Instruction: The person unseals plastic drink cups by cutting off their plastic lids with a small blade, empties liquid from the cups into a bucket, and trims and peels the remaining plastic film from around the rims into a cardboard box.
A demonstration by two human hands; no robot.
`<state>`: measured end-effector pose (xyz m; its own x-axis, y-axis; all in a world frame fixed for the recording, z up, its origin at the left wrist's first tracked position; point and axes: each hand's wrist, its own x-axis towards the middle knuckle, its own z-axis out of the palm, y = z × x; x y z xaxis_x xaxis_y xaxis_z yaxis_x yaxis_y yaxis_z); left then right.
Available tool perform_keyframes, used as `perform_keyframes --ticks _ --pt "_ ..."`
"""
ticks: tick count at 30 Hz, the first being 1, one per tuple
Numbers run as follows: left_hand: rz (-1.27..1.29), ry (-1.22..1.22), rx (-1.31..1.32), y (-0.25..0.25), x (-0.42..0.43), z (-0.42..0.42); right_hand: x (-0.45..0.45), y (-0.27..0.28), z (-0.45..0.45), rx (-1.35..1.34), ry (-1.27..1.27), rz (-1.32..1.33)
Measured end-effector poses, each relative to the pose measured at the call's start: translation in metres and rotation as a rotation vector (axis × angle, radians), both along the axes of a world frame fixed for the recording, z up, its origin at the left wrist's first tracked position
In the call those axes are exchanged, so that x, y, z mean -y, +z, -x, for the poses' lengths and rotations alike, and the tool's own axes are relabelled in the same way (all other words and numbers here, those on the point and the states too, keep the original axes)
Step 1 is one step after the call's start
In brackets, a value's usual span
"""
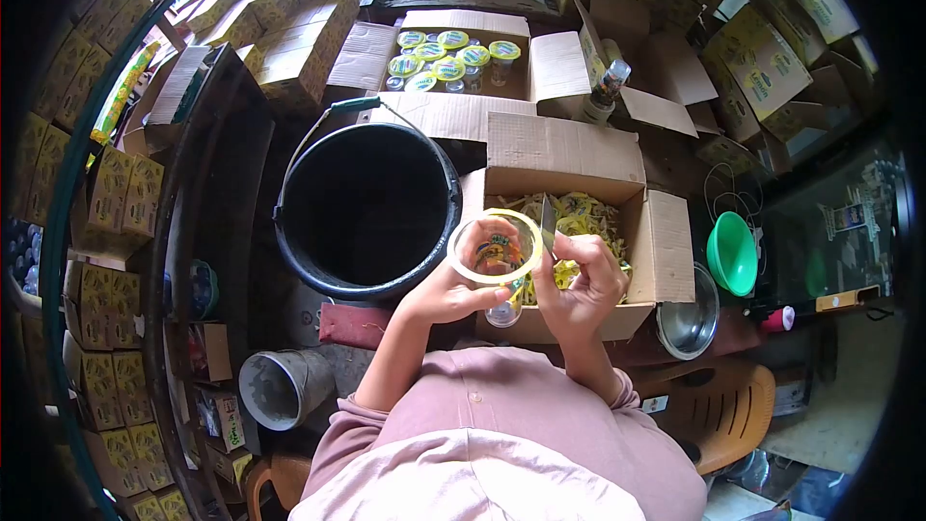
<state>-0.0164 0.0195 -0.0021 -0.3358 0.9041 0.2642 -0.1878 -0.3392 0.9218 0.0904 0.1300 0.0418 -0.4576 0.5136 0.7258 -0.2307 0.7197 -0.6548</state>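
My left hand point(449, 291) is wrapped round a clear plastic cup with a yellow rim point(533, 265), held tilted in front of my chest. Through its mouth, my fingers and some coloured print show. Close beside the rim, my right hand point(586, 282) grips a knife whose narrow blade point(548, 220) points upward; its handle is hidden in my fingers. Beneath both hands stands an open cardboard box point(667, 246) holding many yellow strips point(579, 212). Whether the blade touches the rim, I cannot tell.
A large black bucket point(289, 236) stands left of the box. Behind, another open carton point(453, 116) holds several cups with yellow-green lids point(449, 68). To the right are a green bowl point(733, 253), a metal bowl point(690, 328) and a bottle point(606, 92). A grey bucket point(280, 388) sits at lower left.
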Motion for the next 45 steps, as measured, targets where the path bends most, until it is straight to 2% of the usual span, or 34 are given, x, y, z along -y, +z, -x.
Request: perform_keyframes --ticks 3,7,12,23,26,33,38,45 --pt "-0.066 -0.007 0.083 -0.001 -0.003 -0.002 -0.001 -0.004 0.000 -0.033 -0.022 -0.019" --pt "-0.111 0.050 0.062 -0.004 -0.005 -0.001 0.004 0.000 -0.003 -0.025 -0.034 -0.035" --pt "-0.067 0.093 0.048 0.000 -0.004 -0.003 0.009 -0.004 -0.004 -0.003 -0.004 0.001" --pt "-0.013 0.187 -0.012 -0.003 -0.007 -0.005 0.008 -0.004 0.001 -0.027 -0.133 -0.141" --pt "0.044 0.216 -0.141 0.001 -0.004 -0.002 0.008 -0.004 0.002 -0.015 -0.133 -0.139" --pt "0.075 0.226 -0.177 0.001 0.000 0.000 0.005 -0.005 0.005 -0.038 -0.130 -0.181" --pt "0.071 0.212 -0.199 0.006 -0.001 -0.002 0.001 -0.008 0.004 -0.005 -0.061 -0.041" --pt "0.016 0.208 -0.040 0.004 -0.004 -0.003 0.002 -0.006 -0.001 -0.067 -0.081 -0.064"
